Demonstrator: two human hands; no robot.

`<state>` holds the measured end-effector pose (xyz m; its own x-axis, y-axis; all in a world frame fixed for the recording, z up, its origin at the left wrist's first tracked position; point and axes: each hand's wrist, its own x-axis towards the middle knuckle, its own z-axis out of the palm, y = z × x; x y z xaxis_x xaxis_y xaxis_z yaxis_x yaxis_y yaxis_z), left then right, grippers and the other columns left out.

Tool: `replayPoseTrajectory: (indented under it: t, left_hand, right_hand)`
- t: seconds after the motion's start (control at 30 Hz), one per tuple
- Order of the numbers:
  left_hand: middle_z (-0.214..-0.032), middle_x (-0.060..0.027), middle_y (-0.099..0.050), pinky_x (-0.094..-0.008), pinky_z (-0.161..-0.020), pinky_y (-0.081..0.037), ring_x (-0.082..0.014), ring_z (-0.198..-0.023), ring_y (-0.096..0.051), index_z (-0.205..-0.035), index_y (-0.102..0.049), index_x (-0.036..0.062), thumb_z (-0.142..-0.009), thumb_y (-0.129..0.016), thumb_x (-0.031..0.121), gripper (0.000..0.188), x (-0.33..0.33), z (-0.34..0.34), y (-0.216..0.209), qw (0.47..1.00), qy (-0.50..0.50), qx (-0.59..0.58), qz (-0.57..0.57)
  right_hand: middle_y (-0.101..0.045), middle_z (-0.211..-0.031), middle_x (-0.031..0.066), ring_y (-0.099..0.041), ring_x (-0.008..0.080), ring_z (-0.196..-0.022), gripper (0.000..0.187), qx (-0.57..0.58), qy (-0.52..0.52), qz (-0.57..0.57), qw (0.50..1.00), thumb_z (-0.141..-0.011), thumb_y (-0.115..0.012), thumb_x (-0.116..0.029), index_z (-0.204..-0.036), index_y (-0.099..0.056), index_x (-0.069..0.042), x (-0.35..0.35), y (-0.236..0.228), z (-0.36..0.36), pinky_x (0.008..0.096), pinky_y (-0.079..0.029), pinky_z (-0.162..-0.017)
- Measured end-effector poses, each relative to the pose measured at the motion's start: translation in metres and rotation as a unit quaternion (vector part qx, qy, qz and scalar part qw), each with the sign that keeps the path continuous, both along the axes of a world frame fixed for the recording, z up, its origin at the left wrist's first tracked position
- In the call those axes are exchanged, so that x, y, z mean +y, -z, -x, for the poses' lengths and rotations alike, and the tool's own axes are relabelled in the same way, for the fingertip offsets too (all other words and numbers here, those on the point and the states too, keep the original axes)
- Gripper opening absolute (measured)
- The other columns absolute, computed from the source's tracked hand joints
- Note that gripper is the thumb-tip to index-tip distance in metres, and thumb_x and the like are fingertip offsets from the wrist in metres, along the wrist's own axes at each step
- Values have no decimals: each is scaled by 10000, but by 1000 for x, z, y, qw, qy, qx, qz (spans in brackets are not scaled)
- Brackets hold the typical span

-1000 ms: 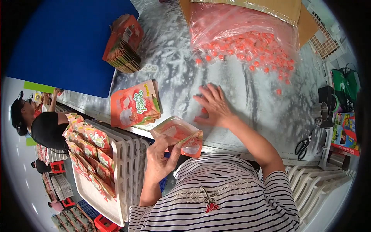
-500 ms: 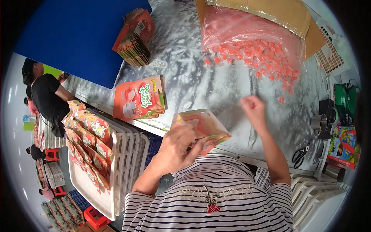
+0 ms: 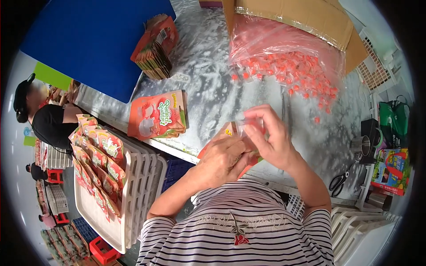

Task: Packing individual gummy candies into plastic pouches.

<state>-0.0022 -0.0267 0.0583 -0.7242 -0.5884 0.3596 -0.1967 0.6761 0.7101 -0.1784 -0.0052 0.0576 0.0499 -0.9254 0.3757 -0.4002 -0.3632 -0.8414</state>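
Near my body, my left hand (image 3: 222,160) grips a red and green printed pouch (image 3: 214,142), which is tilted and partly covered by both hands. Over the pouch's upper end, my right hand (image 3: 277,141) is curled, its thumb close to its fingers. A shiny, see-through reddish bit shows between them; I cannot tell whether it is a wrapped candy or part of the pouch. Beyond my hands lies a heap of small red candies in clear wrappers (image 3: 306,80). To the left, a short stack of flat pouches (image 3: 156,116) rests on the table.
A cardboard box (image 3: 293,20) with a pink plastic liner stands at the back. A bundle of pouches (image 3: 155,48) sits beside a blue board (image 3: 88,40). Filled pouches (image 3: 100,162) lie in stacked white trays (image 3: 122,213) at left. Scissors (image 3: 339,182) lie right; a co-worker (image 3: 51,119) sits far left.
My right hand has come left from over the table to the pouch's upper end. The pouch's opening, visible before, is now covered by my hands.
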Motion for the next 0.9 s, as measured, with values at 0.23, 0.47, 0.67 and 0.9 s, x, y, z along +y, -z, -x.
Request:
replayPoseTrajectory:
  t: [0.23, 0.47, 0.67, 0.9]
  left_hand:
    - [-848, -140, -624, -346, -620, -510, -294, -731, -626, -933, -631, -10, -784, -671, -21, 154, 2, -5, 5, 999, -42, 13, 12]
    - [-887, -148, -610, -374, -664, -503, -310, -762, -616, -937, -622, -7, -783, -656, -30, 159, 12, -15, 0, 997, -66, 23, 16]
    - [-1180, -196, -552, -403, -868, -482, -336, -978, -595, -1181, -572, 2, -791, -705, 100, 424, 17, -42, -14, 980, -163, 107, 30]
    - [-1348, -213, -509, -425, -1031, -374, -363, -1234, -489, -1284, -505, -58, -856, -683, 334, 607, -12, -58, 9, 956, 96, 173, -218]
  right_hand:
    - [-606, -1135, 124, -605, 275, -1026, 244, 166, -26, 46, 985, -844, -625, -72, -1074, -561, -20, 14, 8, 10, 515, -285, -1088]
    - [-619, -1042, 147, -587, 309, -1039, 219, 280, -115, 56, 951, -802, -698, -111, -961, -594, -1, 22, -28, 8, 511, -402, -1003]
    - [-607, -973, 148, -588, 319, -1030, 171, 332, -215, 50, 917, -752, -649, -5, -895, -573, 50, 26, -39, 11, 376, -532, -792]
    - [-620, -1002, 142, -607, 294, -1034, 135, 359, -237, 169, 887, -735, -650, 5, -851, -588, 36, 23, -71, 8, 487, -480, -917]
